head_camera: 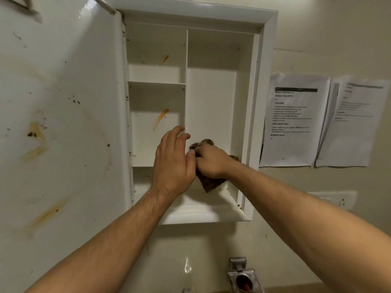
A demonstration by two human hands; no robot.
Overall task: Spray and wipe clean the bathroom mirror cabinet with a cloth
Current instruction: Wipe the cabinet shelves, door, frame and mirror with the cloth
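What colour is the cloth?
The cloth is dark brown, gripped in the right hand; seen in the head view.

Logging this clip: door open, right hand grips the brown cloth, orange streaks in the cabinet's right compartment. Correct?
Not quite. The head view shows the orange streaks in the left shelved compartments, not the right compartment. The door is open and the right hand grips the brown cloth.

White mirror cabinet [268, 81] hangs open, door [63, 123] swung left, orange-brown streaks on door and left shelves. Brown cloth [209, 182], bunched up, sits low in the tall right compartment, gripped by the right hand [211, 160].
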